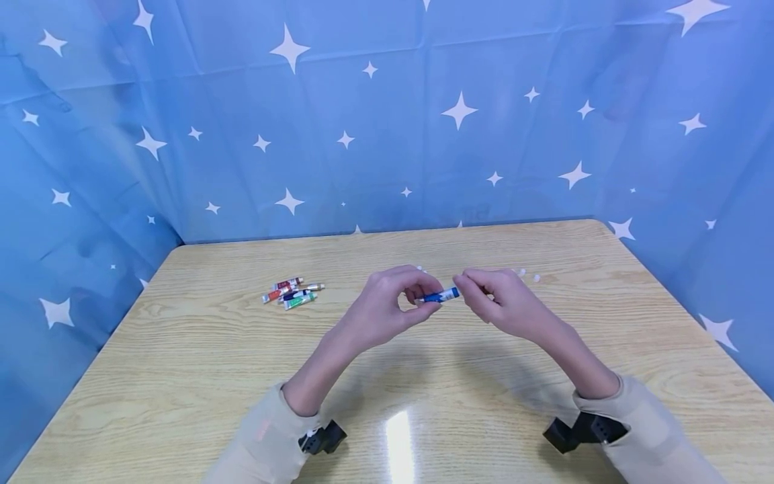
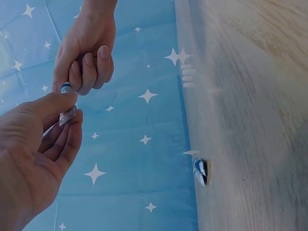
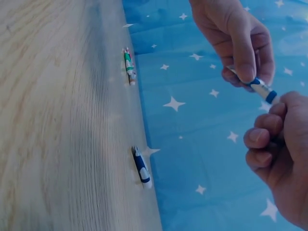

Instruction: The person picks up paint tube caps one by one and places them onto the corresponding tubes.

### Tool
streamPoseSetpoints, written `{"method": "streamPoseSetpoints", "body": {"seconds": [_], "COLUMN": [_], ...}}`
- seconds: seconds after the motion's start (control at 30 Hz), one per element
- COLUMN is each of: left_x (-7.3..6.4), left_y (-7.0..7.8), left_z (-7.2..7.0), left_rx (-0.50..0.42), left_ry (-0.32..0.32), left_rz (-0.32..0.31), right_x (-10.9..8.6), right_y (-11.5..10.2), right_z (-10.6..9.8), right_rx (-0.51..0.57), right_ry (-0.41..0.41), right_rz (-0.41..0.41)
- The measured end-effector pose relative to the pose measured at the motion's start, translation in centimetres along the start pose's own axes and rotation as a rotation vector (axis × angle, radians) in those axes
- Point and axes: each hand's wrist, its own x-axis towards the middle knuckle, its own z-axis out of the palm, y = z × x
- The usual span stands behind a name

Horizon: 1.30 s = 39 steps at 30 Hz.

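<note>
A small blue paint tube (image 1: 441, 295) is held above the table between both hands, its blue shoulder end toward the right. My left hand (image 1: 393, 306) pinches its flat crimped end between thumb and fingers, as the right wrist view also shows. My right hand (image 1: 504, 302) has its fingers curled, with thumb and forefinger pinching the tube's cap end; the fingertips largely hide the cap. On the table behind the hands, a blue and white tube (image 3: 141, 166) lies in the right wrist view.
Several paint tubes in red, dark blue and green (image 1: 299, 300) lie in a loose cluster on the table's left. Small white caps (image 1: 537, 277) sit at the back right. A blue star-patterned cloth (image 1: 387, 134) hangs along the back and sides of the wooden table (image 1: 181, 376).
</note>
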Motion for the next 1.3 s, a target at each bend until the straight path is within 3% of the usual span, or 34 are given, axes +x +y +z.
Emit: {"method": "streamPoseSetpoints", "body": {"seconds": [0.43,0.57,0.8,1.0,1.3], "left_x": [-0.1,-0.2,-0.3,-0.2,0.2], "left_y": [-0.3,-0.6,-1.0,-1.5,-2.5], "left_z": [0.5,0.5,0.6,0.5,0.4], "left_rx": [0.068,0.151,0.38,0.517,0.512], "left_ry": [0.063,0.054,0.038,0.103,0.159], "left_rz": [0.09,0.137,0.2,0.193,0.062], "right_x": [0.1,0.1,0.0,0.0,-0.2], "right_y": [0.2,0.3,0.3,0.4,1.4], "right_z": [0.2,0.2,0.3,0.0,-0.5], "right_rx": [-0.005,-0.029,-0.044,0.028,0.051], "right_ry": [0.025,0.028,0.004,-0.017,-0.032], "right_rz": [0.01,0.025,0.092,0.173,0.221]}}
